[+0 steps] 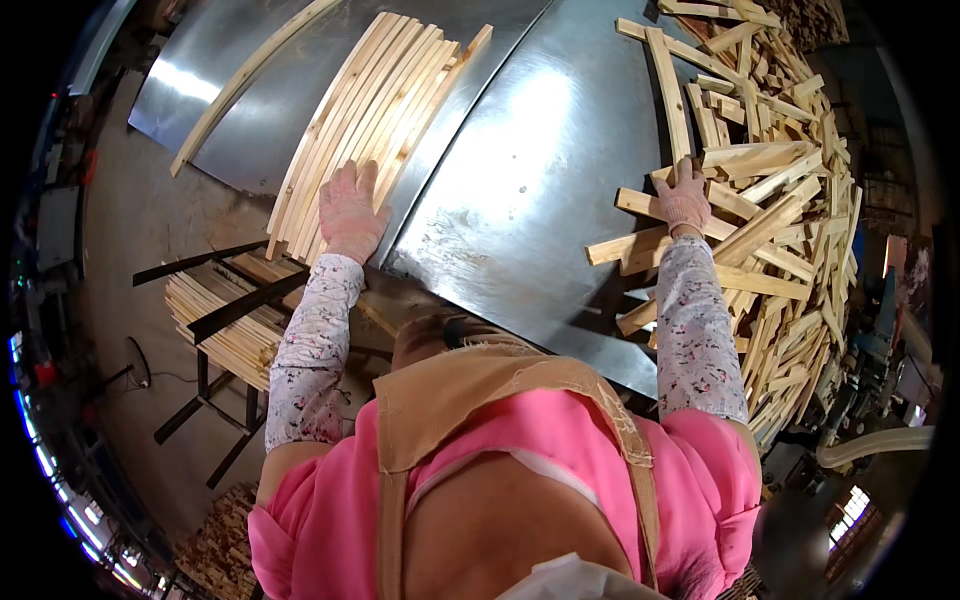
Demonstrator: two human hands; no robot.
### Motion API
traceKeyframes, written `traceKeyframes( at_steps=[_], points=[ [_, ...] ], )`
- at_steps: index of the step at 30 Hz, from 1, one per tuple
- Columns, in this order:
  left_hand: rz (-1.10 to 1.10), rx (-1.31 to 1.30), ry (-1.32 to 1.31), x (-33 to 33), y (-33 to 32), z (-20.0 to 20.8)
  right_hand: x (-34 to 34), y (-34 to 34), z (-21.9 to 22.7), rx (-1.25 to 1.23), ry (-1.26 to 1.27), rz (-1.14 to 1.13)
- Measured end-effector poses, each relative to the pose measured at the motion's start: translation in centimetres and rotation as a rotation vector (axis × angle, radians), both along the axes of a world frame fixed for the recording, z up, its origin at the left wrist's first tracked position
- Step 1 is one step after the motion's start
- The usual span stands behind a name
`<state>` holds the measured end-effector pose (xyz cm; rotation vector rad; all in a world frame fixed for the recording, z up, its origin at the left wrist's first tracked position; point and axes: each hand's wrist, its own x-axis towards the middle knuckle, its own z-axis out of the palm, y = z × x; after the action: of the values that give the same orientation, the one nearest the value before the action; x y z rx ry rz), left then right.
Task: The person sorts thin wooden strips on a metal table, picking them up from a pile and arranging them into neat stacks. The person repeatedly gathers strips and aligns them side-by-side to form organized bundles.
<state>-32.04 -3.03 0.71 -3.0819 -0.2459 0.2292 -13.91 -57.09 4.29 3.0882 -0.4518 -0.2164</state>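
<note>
My left hand (353, 212), in a pale pink work glove, lies with fingers stretched over the near part of a row of light wooden slats (370, 120). These lie side by side on the metal table, the rightmost one slightly askew. My right hand (685, 200), gloved the same way, is at the right edge of the table. Its fingers close round the near end of a single wooden slat (668, 95) that points away from me. Beside and under that hand spreads a large jumbled pile of wooden slats (765, 235).
The shiny metal table (500, 170) has a seam running across it. One long slat (245, 85) lies apart at the far left. Below the table's left side, a black metal rack (245, 310) holds stacked wood (215, 310). A pale hose (875, 447) is at the lower right.
</note>
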Motion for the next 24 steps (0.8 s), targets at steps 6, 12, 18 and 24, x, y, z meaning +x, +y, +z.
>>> traceKeyframes(
  at_steps=[6,12,18,24],
  points=[
    [-0.067,-0.196,-0.251,-0.3,-1.2,-0.2,-2.5,4.7,2.3,0.301,0.172,-0.020],
    [0.008,-0.606,-0.435,2.2,-5.4,-1.9,-12.5,26.3,1.8,0.736,0.741,0.333],
    [-0.071,-0.851,-0.204,1.6,-7.3,1.8,-12.9,30.8,-1.5,0.901,0.366,0.675],
    [-0.423,-0.193,-0.083,-5.7,-11.8,-1.4,-20.1,13.7,-0.8,0.560,-0.347,0.385]
  ],
)
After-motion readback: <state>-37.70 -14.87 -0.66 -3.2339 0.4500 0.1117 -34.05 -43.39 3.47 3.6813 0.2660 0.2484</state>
